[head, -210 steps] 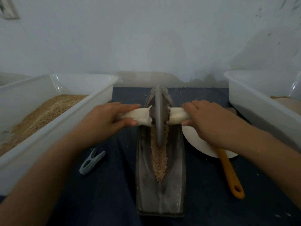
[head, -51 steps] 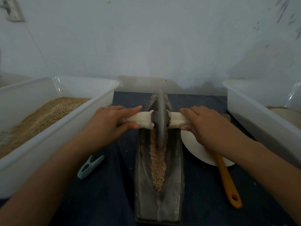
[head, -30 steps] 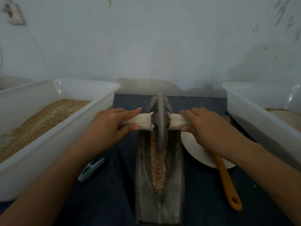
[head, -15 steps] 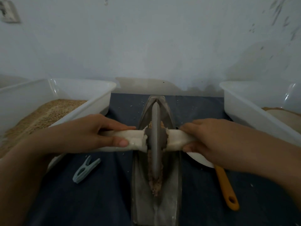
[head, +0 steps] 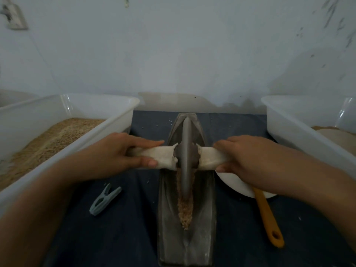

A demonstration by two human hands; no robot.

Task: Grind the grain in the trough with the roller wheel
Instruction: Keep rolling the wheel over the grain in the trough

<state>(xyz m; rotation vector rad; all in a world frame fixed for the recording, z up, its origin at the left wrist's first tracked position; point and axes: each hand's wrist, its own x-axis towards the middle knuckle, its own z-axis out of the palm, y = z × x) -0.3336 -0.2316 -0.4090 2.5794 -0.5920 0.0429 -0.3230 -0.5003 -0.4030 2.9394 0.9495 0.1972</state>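
A long grey metal trough [head: 204, 218] lies lengthwise on the dark cloth in front of me. A strip of brown grain [head: 185, 212] fills its groove toward the near end. The grey roller wheel [head: 186, 157] stands upright in the groove around the middle of the trough, on the far part of the grain. Its axle is wrapped in white cloth on both sides. My left hand [head: 119, 153] grips the left handle [head: 161, 157], and my right hand [head: 248, 157] grips the right handle [head: 209, 158].
A white tub [head: 107, 120] holding grain stands on the left, another white tub [head: 285, 124] on the right. A grey clothes peg [head: 105, 199] lies left of the trough. A white plate [head: 235, 184] and an orange-handled tool [head: 268, 218] lie to the right.
The wheel has rolled from the far end of the trough toward me, both hands keeping their grip on the handles. More of the near grain strip is covered by the wheel.
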